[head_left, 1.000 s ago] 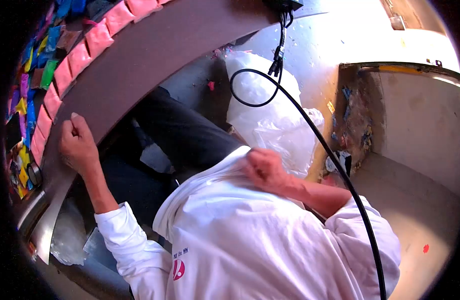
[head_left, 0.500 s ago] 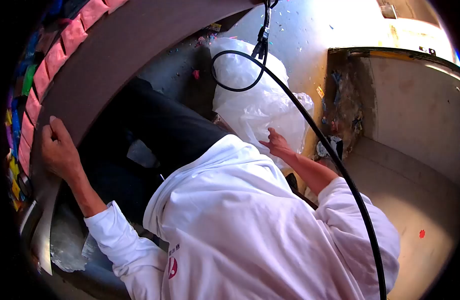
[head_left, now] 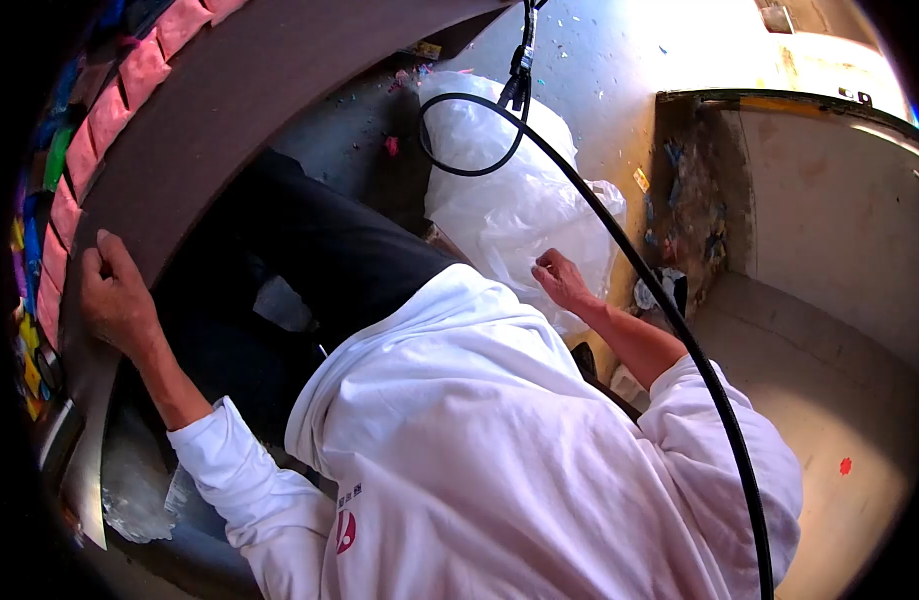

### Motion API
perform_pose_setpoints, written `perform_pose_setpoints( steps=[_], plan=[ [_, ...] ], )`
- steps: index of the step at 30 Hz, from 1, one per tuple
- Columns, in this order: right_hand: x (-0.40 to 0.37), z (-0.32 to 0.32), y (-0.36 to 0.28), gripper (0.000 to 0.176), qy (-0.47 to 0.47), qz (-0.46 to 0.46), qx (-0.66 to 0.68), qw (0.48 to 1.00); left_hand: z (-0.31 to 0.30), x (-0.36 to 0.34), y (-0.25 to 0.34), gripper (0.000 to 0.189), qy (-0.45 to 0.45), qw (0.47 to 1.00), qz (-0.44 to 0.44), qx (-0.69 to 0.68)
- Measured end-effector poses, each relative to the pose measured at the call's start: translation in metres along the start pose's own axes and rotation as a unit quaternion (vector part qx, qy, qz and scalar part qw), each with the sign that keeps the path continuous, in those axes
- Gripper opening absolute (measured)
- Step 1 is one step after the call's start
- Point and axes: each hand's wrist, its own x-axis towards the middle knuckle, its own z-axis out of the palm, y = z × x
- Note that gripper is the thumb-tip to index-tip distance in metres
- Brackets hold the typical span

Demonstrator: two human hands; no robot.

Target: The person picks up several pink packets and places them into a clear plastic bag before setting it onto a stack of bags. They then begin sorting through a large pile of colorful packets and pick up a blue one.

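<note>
Plastic bag (head_left: pixel 510 200) beyond right hand (head_left: pixel 568 281), fingers half-curled; left hand (head_left: pixel 117 300) by table (head_left: pixel 240 110) edge, fingers curled; both holds unclear

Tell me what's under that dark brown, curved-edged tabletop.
A black-trousered leg reaches in beneath the edge of the dark brown tabletop. Further in, the tabletop and deep shadow hide whatever else is there.
</note>
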Motion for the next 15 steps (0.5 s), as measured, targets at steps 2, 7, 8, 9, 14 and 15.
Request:
perform_pose_setpoints(
  steps=[2,7,8,9,14,15],
  plan=[
    [0.004,0.008,-0.003,0.046,0.071,0.010,0.007,0.997,0.000,-0.001,0.002,0.041,0.013,1.000,0.003,-0.005],
    [0.040,0.019,-0.002,0.049,0.153,0.074,0.053,0.984,0.001,0.000,-0.002,0.039,0.021,1.000,0.006,-0.020],
    [0.044,0.019,0.003,0.049,0.152,0.072,0.054,0.984,0.001,0.001,-0.003,0.039,0.017,1.000,0.011,-0.008],
    [0.044,0.016,-0.001,0.040,0.181,0.069,0.024,0.981,0.000,0.001,-0.004,0.040,0.012,1.000,0.017,0.003],
    [0.007,-0.018,-0.020,0.025,0.206,0.151,0.197,0.946,0.002,0.000,0.001,0.040,0.019,1.000,-0.003,-0.018],
    [-0.002,-0.027,-0.021,0.025,0.206,0.161,0.254,0.931,0.001,-0.001,0.002,0.041,0.018,0.999,-0.012,-0.026]
  ],
)
